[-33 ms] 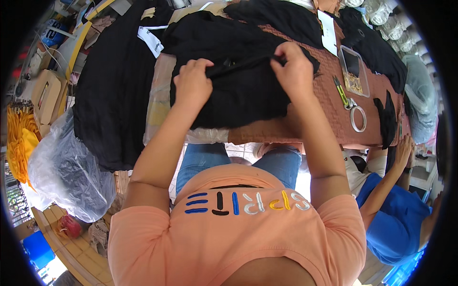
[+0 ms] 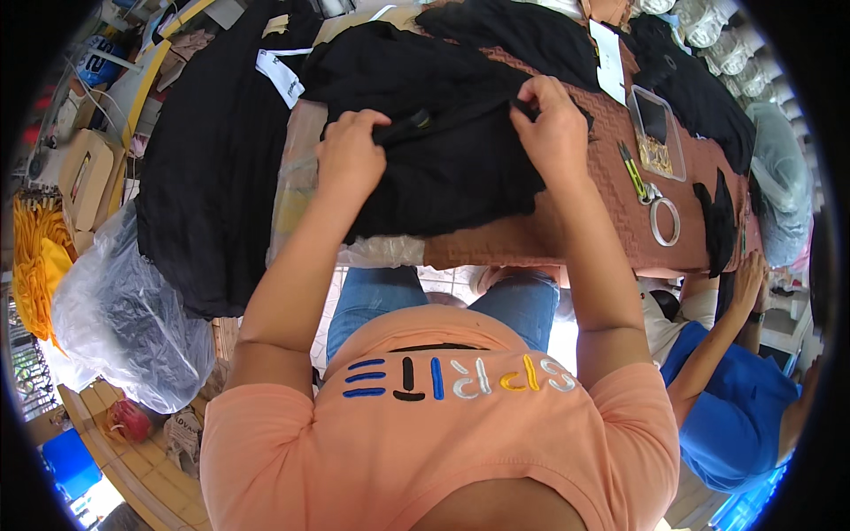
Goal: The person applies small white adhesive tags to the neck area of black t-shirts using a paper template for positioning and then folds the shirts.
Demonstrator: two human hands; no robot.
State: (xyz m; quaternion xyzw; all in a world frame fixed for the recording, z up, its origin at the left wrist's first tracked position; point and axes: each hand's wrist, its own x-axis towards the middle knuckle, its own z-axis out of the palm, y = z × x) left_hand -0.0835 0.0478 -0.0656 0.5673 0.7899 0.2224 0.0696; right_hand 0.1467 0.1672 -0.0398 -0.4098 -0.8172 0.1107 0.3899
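Head view: both hands at a spread of black cloth on the brown-covered table
The black cloth (image 2: 443, 181) lies across the near edge of the table (image 2: 620, 226), in front of the person; the left hand (image 2: 352, 159), fingers curled nearly closed, grips its left part, while the right hand (image 2: 555, 133) pinches a fold between thumb and fingers, a small dark label (image 2: 421, 119) between them; right of it lie a green-handled tool (image 2: 632, 170), a pale ring (image 2: 654, 223) and a clear box (image 2: 676, 146)
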